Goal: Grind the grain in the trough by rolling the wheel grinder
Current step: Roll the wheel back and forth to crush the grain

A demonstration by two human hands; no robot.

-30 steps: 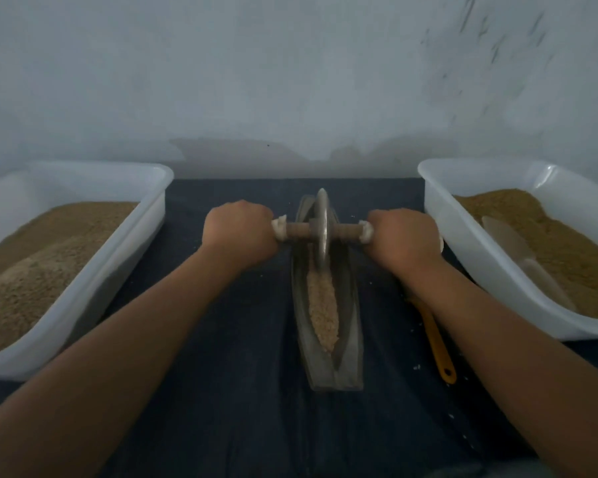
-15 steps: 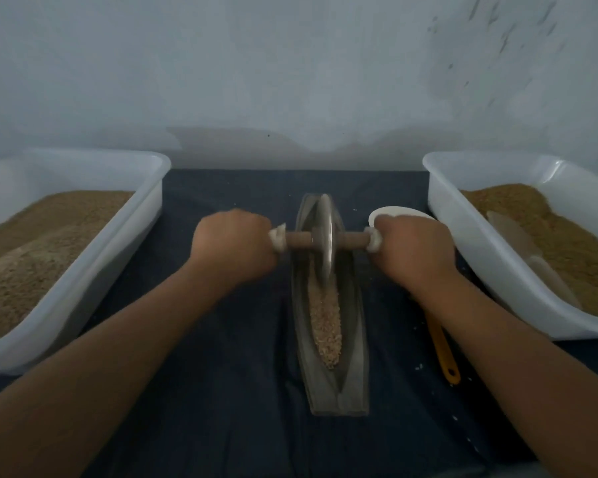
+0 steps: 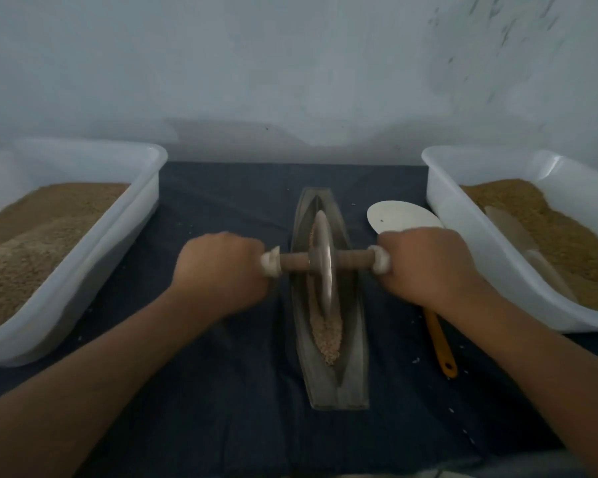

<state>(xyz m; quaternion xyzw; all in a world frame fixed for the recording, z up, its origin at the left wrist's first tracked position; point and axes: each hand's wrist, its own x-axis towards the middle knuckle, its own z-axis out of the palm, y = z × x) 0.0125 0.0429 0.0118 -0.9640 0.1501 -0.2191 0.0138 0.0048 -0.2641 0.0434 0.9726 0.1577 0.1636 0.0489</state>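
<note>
A narrow boat-shaped metal trough [image 3: 354,370] lies lengthwise on the dark cloth in the middle. Pale grain [image 3: 329,338] fills its groove, showing before and behind the wheel. The wheel grinder [image 3: 321,262], a thin metal disc on a wooden axle, stands upright in the groove near the trough's middle. My left hand [image 3: 223,272] grips the axle's left end and my right hand [image 3: 425,265] grips its right end. White wrapping shows at both handle ends beside my fists.
A white tub of brown grain [image 3: 142,215] stands at the left and another white tub [image 3: 463,215] at the right, with a pale scoop lying in it. A spatula with a white blade [image 3: 399,215] and orange handle [image 3: 441,343] lies right of the trough. A wall is close behind.
The wheel has rolled toward me, from the trough's far end to about its middle, with both hands moving along with it. The spatula's white blade has come into sight behind my right hand.
</note>
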